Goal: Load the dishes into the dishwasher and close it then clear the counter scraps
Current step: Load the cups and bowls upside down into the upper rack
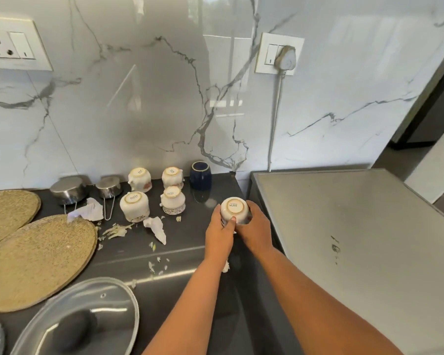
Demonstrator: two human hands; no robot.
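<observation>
Right now, hands: left hand (219, 233) and right hand (255, 228) both gripped one upturned white cup (235, 210)
cups: four more (134, 206) at 9 o'clock
scraps (117, 230): 8 o'clock of cup

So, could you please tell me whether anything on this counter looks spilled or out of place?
Yes: pale food scraps are strewn over the dark counter in front of the upturned white cups, and crumpled paper pieces lie among them. No cup looks broken.

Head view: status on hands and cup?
Both hands, left and right, grip one upturned white cup. Five more cups wait behind. Scraps on counter.
</observation>
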